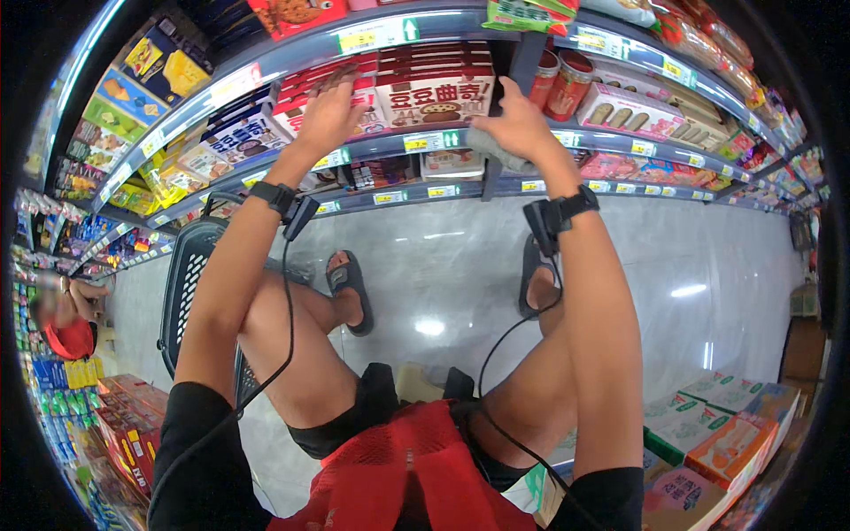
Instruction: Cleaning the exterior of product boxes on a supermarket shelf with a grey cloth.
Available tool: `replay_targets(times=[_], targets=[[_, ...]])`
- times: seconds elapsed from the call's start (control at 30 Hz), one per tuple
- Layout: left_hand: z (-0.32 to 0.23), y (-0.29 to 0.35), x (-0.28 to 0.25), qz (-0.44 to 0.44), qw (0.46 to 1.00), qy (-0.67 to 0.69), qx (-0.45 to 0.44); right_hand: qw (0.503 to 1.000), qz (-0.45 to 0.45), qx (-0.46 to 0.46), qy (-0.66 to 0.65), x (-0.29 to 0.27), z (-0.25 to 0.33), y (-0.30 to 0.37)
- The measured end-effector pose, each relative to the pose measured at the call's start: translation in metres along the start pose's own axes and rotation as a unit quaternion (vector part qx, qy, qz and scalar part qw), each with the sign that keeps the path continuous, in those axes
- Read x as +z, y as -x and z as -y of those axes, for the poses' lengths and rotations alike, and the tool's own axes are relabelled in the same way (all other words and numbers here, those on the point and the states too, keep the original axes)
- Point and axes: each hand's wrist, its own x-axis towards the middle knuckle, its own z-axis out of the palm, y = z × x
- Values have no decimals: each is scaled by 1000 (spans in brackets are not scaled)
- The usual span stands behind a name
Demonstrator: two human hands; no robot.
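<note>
Cookie boxes (434, 99) stand in rows on the shelf (376, 149); left hand (332, 113) open over them; right hand (521, 124) thumb spread, gray cloth (498, 152) beneath, cannot tell if gripped; black basket (183, 274) beside the left leg.

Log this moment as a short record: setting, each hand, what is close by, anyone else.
setting: shop aisle, pale shiny floor
left hand: fingers extended, on or just over pink boxes
right hand: beside red-and-white boxes, gray cloth at its underside; grip unclear
right of the hands: red canisters
by left leg: black basket
other person: far left, red clothing
</note>
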Motion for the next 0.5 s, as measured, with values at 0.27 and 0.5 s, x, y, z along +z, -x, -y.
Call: replay_targets(times=[0.27,0.5], targets=[[-14,7,-12,-56,997,-17,54,986,109,2,123,-26,-2,28],[21,28,-40,-120,991,46,26,977,151,-24,152,-43,-23,46]])
